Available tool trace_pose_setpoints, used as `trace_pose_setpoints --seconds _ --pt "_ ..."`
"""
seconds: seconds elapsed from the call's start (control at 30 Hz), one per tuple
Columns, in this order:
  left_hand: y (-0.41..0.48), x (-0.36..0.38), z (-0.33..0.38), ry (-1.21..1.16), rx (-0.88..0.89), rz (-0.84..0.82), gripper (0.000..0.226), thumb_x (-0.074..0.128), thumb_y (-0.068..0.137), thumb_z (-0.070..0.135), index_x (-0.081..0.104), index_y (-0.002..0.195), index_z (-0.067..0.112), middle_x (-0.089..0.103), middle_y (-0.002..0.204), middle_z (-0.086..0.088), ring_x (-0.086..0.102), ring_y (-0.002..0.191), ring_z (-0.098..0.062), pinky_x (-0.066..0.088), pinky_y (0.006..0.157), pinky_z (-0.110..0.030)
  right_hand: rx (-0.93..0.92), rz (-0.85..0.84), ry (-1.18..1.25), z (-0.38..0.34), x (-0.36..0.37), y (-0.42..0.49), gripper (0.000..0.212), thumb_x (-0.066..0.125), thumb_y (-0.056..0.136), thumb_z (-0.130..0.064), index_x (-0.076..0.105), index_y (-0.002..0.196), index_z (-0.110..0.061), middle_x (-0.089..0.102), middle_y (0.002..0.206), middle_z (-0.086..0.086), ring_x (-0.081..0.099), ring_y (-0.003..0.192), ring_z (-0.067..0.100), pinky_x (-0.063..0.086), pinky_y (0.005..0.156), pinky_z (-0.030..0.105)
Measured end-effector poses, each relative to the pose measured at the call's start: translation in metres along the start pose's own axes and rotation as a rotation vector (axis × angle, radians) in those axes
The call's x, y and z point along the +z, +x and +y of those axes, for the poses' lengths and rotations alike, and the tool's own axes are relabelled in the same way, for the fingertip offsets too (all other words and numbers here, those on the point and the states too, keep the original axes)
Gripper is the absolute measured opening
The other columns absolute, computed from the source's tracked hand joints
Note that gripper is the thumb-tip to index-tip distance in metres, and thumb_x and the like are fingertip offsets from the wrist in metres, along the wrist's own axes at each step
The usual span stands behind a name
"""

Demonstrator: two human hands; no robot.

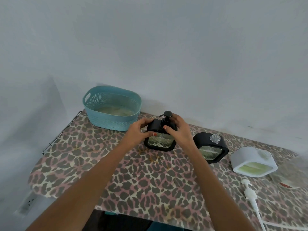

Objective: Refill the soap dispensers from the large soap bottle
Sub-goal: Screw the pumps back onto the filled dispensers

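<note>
A black soap dispenser [160, 142] with a clear ribbed window stands upright on the leopard-print table [116, 177]. Its black pump [166, 117] sits on its neck. My left hand [139, 132] grips the dispenser's left shoulder. My right hand [178, 129] pinches the pump collar, thumb in front, fingers behind. To the right stands a second black dispenser [210, 147] with its clear threaded neck bare. Further right is a white dispenser [253, 161] holding yellowish soap, also without a pump. A white pump [250, 194] with its long tube lies on the table near it.
A teal perforated basket [111, 108] stands at the table's back left, against the grey wall. A clear plastic thing with a red mark [290, 175] lies blurred at the right edge. A metal rail [61, 132] runs along the table's left side.
</note>
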State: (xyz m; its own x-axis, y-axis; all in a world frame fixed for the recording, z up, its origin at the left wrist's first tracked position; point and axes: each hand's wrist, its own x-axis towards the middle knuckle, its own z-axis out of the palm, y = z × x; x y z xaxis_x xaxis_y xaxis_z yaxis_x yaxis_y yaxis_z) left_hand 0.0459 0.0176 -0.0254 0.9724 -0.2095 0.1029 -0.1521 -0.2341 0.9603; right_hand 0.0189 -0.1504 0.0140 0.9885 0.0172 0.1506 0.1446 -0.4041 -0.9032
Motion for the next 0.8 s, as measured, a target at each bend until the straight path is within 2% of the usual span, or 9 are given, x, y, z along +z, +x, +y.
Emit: trace_pose_setpoints --seconds 0.07,0.17,0.27,0.37,0.43,0.53,0.63,0.73,0.8 --pt "0.0 0.001 0.0 -0.001 0.0 0.004 0.051 0.074 0.07 0.005 0.055 0.117 0.007 0.06 0.119 -0.007 0.054 0.113 -0.017 0.043 0.101 -0.031 -0.013 -0.008 -0.048 0.001 -0.001 0.001 0.036 0.06 0.086 -0.005 0.054 0.122 -0.008 0.061 0.115 0.003 0.053 0.101 0.008 0.04 0.076 -0.002" --pt "0.0 0.001 0.001 0.003 0.012 0.008 0.051 0.074 0.07 0.005 0.055 0.117 0.006 0.059 0.119 -0.007 0.054 0.112 -0.016 0.043 0.099 -0.028 -0.032 0.069 -0.077 0.002 0.004 0.002 0.028 0.065 0.083 -0.007 0.057 0.11 -0.007 0.061 0.101 0.002 0.054 0.09 0.008 0.038 0.07 -0.003" --pt "0.0 0.001 0.001 0.016 0.024 0.007 0.051 0.074 0.071 0.006 0.055 0.118 0.006 0.06 0.12 -0.009 0.055 0.112 -0.017 0.043 0.099 -0.029 -0.025 0.155 -0.082 0.004 0.012 0.005 0.03 0.072 0.078 -0.012 0.049 0.097 -0.013 0.057 0.095 0.002 0.054 0.087 0.012 0.041 0.069 0.006" --pt "-0.001 0.001 0.0 0.015 0.015 0.013 0.052 0.074 0.07 0.006 0.054 0.119 0.006 0.059 0.121 -0.01 0.054 0.112 -0.017 0.043 0.099 -0.028 0.016 0.195 -0.143 0.004 0.02 0.008 0.038 0.075 0.076 -0.02 0.047 0.101 -0.013 0.053 0.104 0.007 0.053 0.094 0.019 0.039 0.072 0.017" --pt "-0.001 0.001 0.0 0.01 0.015 0.01 0.052 0.074 0.07 0.007 0.054 0.119 0.006 0.059 0.12 -0.008 0.054 0.111 -0.015 0.043 0.098 -0.026 0.008 0.175 -0.155 0.003 0.02 0.006 0.046 0.074 0.076 -0.023 0.047 0.111 -0.012 0.048 0.11 0.002 0.051 0.101 0.018 0.04 0.081 0.022" --pt "-0.001 0.001 -0.001 0.0 0.006 0.006 0.051 0.074 0.07 0.008 0.055 0.118 0.009 0.06 0.119 -0.007 0.054 0.111 -0.015 0.043 0.099 -0.027 -0.022 0.051 -0.083 0.001 0.011 0.001 0.052 0.07 0.08 -0.018 0.041 0.121 -0.028 0.046 0.119 -0.008 0.045 0.111 0.008 0.038 0.092 0.024" --pt "-0.001 0.001 -0.002 -0.001 0.002 0.01 0.051 0.074 0.07 0.008 0.056 0.117 0.01 0.06 0.118 -0.005 0.054 0.112 -0.015 0.042 0.1 -0.029 0.019 -0.04 -0.038 0.0 0.001 -0.001 0.049 0.06 0.087 -0.011 0.043 0.131 -0.021 0.051 0.123 -0.006 0.045 0.114 0.005 0.038 0.098 0.024" --pt "-0.001 0.002 -0.002 -0.006 0.006 0.007 0.05 0.074 0.07 0.006 0.055 0.117 0.008 0.06 0.118 -0.006 0.054 0.111 -0.015 0.042 0.099 -0.027 0.019 -0.028 -0.089 0.0 0.0 0.0 0.038 0.058 0.088 -0.007 0.052 0.126 -0.01 0.059 0.116 0.001 0.052 0.104 0.008 0.043 0.093 0.024" --pt "-0.001 0.002 -0.002 -0.003 0.011 0.008 0.05 0.073 0.07 0.005 0.055 0.117 0.006 0.059 0.118 -0.008 0.054 0.111 -0.015 0.042 0.099 -0.026 0.024 0.034 -0.083 0.0 0.004 0.001 0.03 0.064 0.085 -0.009 0.055 0.113 -0.009 0.06 0.106 0.002 0.054 0.097 0.01 0.044 0.081 0.015"
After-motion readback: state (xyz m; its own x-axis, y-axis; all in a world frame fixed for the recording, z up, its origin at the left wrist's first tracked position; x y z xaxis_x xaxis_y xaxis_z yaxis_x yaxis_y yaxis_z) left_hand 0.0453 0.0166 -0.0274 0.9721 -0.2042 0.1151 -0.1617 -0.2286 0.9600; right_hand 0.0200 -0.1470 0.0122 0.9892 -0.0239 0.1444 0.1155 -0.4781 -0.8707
